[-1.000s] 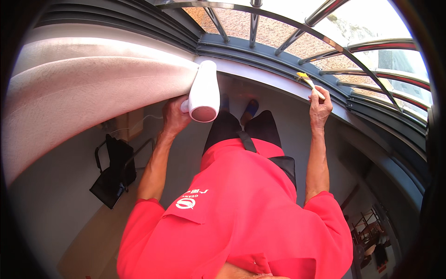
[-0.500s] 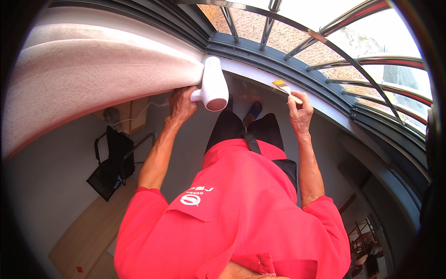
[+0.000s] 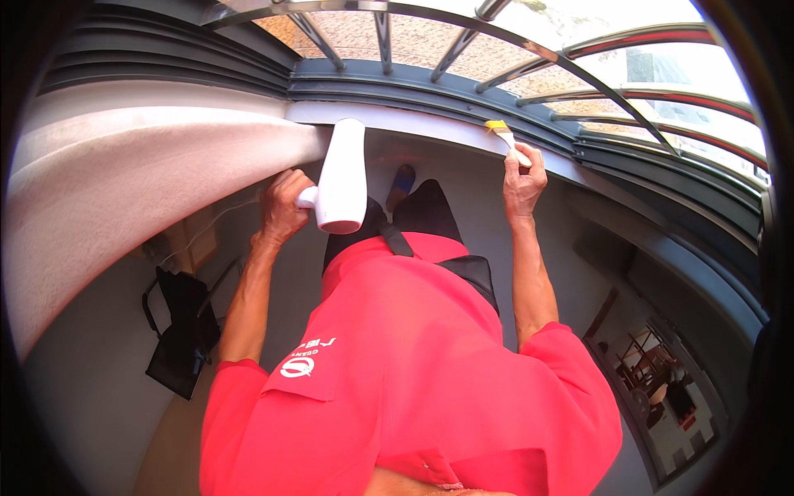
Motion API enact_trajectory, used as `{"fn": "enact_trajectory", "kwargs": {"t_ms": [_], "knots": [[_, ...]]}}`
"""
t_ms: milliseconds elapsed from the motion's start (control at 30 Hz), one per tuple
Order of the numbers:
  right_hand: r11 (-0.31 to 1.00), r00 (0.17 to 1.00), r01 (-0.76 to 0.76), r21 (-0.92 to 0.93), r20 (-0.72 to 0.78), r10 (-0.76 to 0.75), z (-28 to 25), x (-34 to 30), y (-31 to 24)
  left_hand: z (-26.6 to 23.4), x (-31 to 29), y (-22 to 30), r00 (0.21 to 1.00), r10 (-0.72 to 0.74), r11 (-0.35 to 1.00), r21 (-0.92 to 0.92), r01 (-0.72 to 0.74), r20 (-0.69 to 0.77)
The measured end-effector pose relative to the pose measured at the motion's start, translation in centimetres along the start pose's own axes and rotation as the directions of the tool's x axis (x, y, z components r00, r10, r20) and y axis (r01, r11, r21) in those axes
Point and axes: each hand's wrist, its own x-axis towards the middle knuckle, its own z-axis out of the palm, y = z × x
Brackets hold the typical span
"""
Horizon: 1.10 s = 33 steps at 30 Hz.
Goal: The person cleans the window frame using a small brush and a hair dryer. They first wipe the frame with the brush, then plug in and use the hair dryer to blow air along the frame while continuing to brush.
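Observation:
My left hand [image 3: 284,207] is wrapped round the handle of a white hair dryer [image 3: 342,175], whose barrel stretches toward the window. On the other side, my right hand [image 3: 523,183] grips a flat paintbrush [image 3: 507,139] with a pale handle and yellow bristles. The bristles are up close to the dark window track [image 3: 447,99], beside the white sill [image 3: 413,121]; whether they touch it I cannot tell. A pale, textured curtain [image 3: 165,165] hangs left of the dryer, near its far end.
Curved metal bars [image 3: 546,56] stand outside the window frame. Behind my left arm is a black chair [image 3: 184,331], with a white cord [image 3: 203,227] running above it. A framed, reflecting panel [image 3: 662,397] is low on the right.
The view has swung, so the window frame and curtain sit further left in it. Both hands keep hold of the hair dryer and the paintbrush. The brush is now nearer the track.

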Motion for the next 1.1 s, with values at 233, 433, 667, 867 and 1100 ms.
{"fn": "enact_trajectory", "kwargs": {"t_ms": [233, 433, 667, 867, 1100], "knots": [[0.992, 0.992, -0.068, -0.105, -0.116, 0.056, -3.2, 1.7, 4.0, -1.5, 0.1, 1.2, 0.996, 0.084, 0.993, -0.080, -0.083, 0.003], [0.991, 0.996, 0.048, -0.125, -0.063, -0.057, -0.9, 2.0, 3.0, -2.9, -0.8, 1.8, 0.989, 0.134, 0.987, -0.099, -0.127, 0.068], [0.987, 0.952, 0.045, -0.157, -0.292, -0.090, -1.8, 3.0, 3.4, -3.2, -1.8, 2.9, 0.987, 0.162, 0.986, -0.022, -0.163, -0.009], [0.896, 0.991, 0.026, -0.444, -0.107, -0.082, -7.0, 7.4, 8.3, -2.7, -2.1, 2.9, 0.988, 0.152, 0.988, -0.036, -0.152, -0.002], [0.968, 0.982, -0.187, -0.169, -0.005, 0.189, -4.8, 8.7, 8.2, -2.5, -2.1, 2.6, 0.987, 0.163, 0.986, -0.025, -0.163, 0.006]]}}
